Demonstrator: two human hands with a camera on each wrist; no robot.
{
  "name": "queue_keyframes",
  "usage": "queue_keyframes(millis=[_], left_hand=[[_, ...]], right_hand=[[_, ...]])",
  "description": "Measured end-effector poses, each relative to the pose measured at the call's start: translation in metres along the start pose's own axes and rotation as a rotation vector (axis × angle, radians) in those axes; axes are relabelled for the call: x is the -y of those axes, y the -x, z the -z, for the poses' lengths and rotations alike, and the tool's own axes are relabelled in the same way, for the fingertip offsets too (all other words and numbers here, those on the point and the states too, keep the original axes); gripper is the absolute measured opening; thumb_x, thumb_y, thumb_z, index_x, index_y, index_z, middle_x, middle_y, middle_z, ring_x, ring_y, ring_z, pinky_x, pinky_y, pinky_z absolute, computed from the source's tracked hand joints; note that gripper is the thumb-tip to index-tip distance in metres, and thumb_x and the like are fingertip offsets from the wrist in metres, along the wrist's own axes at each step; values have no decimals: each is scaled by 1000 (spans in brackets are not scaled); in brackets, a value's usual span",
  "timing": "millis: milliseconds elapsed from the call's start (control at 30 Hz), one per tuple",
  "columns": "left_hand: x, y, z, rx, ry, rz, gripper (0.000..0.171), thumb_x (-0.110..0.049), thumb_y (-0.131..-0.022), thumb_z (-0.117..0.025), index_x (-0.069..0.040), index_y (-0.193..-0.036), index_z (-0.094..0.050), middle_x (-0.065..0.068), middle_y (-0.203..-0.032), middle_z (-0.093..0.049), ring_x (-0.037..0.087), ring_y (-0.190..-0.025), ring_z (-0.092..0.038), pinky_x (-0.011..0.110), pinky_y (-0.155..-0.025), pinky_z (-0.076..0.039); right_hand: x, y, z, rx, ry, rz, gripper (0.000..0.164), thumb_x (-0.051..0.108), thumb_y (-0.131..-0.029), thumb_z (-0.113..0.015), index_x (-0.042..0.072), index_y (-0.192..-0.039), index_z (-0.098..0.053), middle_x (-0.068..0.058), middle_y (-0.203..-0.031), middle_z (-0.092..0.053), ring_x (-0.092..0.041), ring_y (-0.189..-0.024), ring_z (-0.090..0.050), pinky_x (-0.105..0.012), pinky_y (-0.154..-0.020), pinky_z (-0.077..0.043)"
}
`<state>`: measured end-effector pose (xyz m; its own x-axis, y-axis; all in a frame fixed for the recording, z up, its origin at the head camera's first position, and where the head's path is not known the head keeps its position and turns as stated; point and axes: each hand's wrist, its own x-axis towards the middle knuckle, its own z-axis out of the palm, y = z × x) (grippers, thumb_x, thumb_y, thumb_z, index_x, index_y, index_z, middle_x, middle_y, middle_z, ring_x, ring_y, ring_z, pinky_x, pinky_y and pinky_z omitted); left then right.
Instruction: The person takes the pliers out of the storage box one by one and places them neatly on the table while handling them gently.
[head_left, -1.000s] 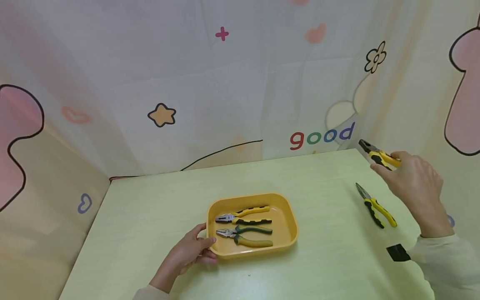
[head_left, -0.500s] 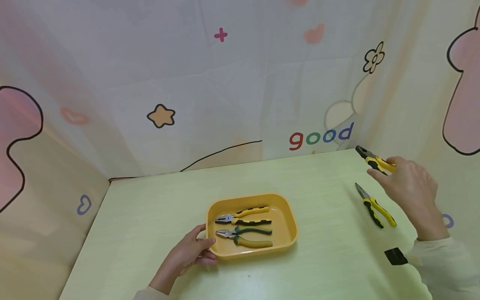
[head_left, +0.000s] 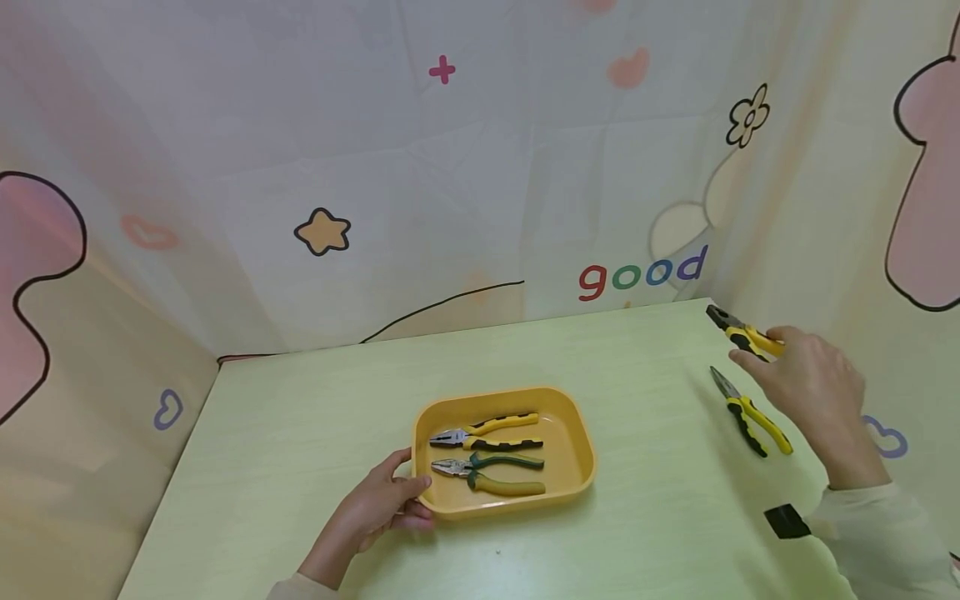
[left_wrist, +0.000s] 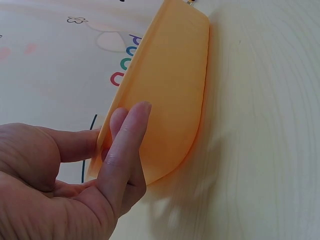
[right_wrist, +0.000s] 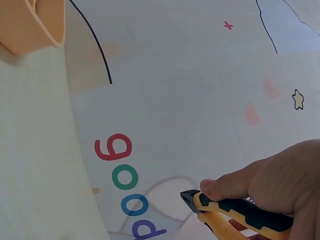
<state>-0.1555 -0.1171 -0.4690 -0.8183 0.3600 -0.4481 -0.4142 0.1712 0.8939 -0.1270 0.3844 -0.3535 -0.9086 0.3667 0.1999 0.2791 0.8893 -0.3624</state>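
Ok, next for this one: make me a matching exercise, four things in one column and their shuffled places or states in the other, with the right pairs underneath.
Things
1. pliers with a dark green handle
2. pointed-nose pliers
3. left grip
4. right grip

Places or states
A. holding black-and-yellow pliers
B. lying in the yellow tray
C. holding the yellow tray's edge
D. lying on the table

Pairs: 1-B, 2-D, 3-C, 4-A

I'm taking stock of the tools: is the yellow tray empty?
Not empty: in the head view, yellow-and-black pliers and green-and-yellow pliers lie inside the yellow tray.
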Motion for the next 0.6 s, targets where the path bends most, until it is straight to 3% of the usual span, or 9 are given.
queue_keyframes(millis=[367,600], left_hand=[[1,-1,0,-2,-5,2,68,-8,-106,-56,0,-161,-16,23,-97,-64,22,-71,-72,37,-68,-66],[1,-1,0,1,3,1,69,-8,-106,-57,0,-161,-16,23,-97,-64,22,-70,-72,37,-67,-66]], right_hand=[[-4,2,-10,36,7,-12,68,44,-96,-70,-12,-134,-56,-19,-79,-60,-30,-66,-47,-37,-47,-38],[-7,2,-18,53,16,-34,67,43,-97,-70,-12,-133,-56,-34,-106,-62,-34,-71,-50,-37,-50,-40]])
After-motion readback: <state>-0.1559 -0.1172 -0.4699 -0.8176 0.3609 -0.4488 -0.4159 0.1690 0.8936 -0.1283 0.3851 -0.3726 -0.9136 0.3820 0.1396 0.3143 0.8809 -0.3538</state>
